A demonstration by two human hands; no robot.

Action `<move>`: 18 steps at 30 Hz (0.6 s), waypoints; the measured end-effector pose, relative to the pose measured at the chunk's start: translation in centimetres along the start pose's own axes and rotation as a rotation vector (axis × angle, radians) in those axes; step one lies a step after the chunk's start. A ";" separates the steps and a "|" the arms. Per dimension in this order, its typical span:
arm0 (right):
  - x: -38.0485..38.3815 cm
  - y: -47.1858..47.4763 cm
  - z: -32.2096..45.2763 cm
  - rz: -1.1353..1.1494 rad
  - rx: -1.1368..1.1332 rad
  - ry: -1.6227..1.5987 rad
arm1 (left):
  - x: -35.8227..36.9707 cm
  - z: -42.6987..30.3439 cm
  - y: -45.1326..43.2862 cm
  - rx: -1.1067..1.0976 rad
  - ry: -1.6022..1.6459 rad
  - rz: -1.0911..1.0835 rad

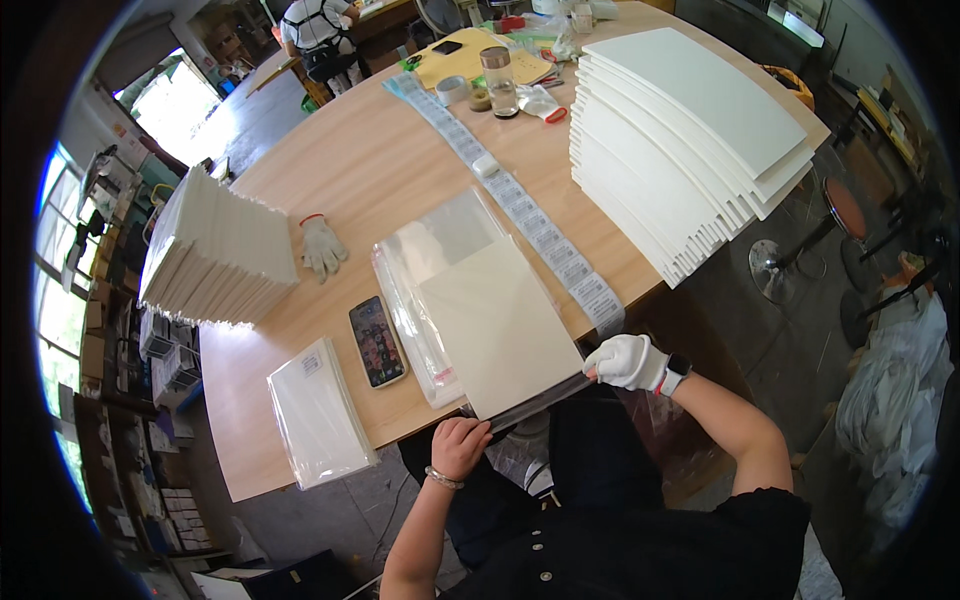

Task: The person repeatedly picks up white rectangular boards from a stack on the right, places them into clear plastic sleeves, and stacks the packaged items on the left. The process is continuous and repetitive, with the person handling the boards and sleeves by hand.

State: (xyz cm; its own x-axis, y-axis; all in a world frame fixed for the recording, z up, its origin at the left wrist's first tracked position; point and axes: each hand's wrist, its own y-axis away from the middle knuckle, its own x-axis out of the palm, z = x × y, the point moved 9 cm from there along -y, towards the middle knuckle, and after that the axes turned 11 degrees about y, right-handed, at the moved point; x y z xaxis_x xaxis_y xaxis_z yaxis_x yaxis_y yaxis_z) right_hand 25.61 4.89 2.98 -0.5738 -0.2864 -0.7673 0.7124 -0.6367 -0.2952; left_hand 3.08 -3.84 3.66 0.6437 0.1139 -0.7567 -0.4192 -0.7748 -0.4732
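Note:
A white board (499, 322) lies at the table's near edge, with a clear plastic bag's open end sticking out past its near side. My bare left hand (459, 446) pinches the left corner of that plastic. The right corner is held by my right hand (626, 363), which wears a white glove. Under and beyond the board is a pile of clear plastic bags (420, 277). To the left, a smartphone (377, 341) lies face up, and farther left are wrapped white boards (319, 416) with a printed label. A strip of printed labels (525, 217) runs along the right.
Tall stacks of white boards stand at the left (225, 247) and right (675, 135). A work glove (322, 246) lies near the left stack. A glass bottle (500, 82), tape roll (451, 90) and another glove (541, 103) are at the back. A person (319, 30) sits beyond.

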 end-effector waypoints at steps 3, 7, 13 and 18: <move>0.8 0.3 -2.2 0.067 0.264 -0.086 | 0.7 2.2 0.5 -0.193 0.079 -0.050; 0.1 -0.6 -2.3 -0.095 0.489 0.224 | 2.2 6.5 2.7 -0.848 0.230 -0.140; 1.6 1.9 -3.6 -0.362 0.824 0.216 | 8.3 9.1 8.9 -1.216 1.135 -0.568; -0.5 9.4 -9.4 -0.873 1.082 0.030 | 7.0 7.5 8.9 -1.243 1.202 -0.769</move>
State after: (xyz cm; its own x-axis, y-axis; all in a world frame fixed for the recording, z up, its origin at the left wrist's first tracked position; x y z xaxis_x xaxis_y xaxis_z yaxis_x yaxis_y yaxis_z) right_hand 36.46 5.78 -4.76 -0.6475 0.4932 -0.5809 -0.5394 -0.8351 -0.1079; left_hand -0.89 -5.28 -9.24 0.7147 0.5965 0.3652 0.4208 -0.7838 0.4567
